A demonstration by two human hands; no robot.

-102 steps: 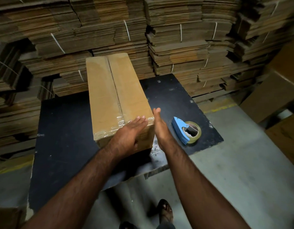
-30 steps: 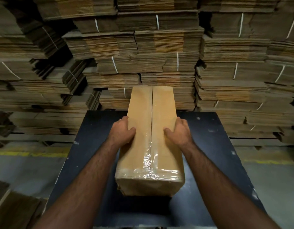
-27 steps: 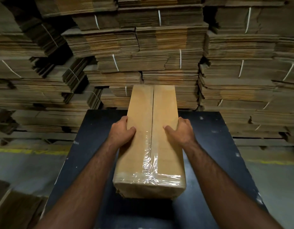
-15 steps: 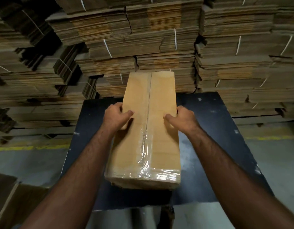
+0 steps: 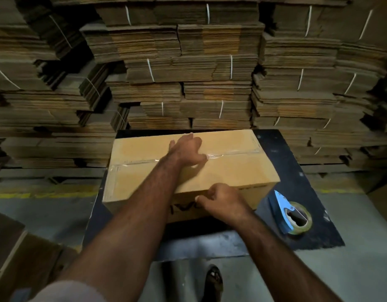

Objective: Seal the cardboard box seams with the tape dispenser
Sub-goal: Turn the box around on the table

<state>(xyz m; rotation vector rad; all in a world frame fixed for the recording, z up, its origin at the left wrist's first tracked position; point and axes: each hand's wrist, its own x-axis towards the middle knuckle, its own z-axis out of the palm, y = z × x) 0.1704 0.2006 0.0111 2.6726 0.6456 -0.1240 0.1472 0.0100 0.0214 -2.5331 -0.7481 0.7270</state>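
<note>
A long brown cardboard box (image 5: 236, 171) lies crosswise on the black table (image 5: 297, 171), its top seam running left to right under clear tape. My left hand (image 5: 186, 151) presses flat on the top across the seam, fingers spread. My right hand (image 5: 223, 200) curls over the box's near top edge and front face, where dark writing shows. The blue tape dispenser (image 5: 289, 211) with its roll lies on the table to the right of the box, untouched.
Tall stacks of bundled flat cardboard (image 5: 188, 68) stand close behind the table. A flat cardboard piece (image 5: 20, 258) lies at lower left. Grey floor with a yellow line (image 5: 42, 194) runs around the table. My sandalled foot (image 5: 214, 280) shows below the table's edge.
The box has been turned from lengthwise to crosswise on the table. My hands moved from its two long sides to the top seam and the near edge. The dispenser is back in view.
</note>
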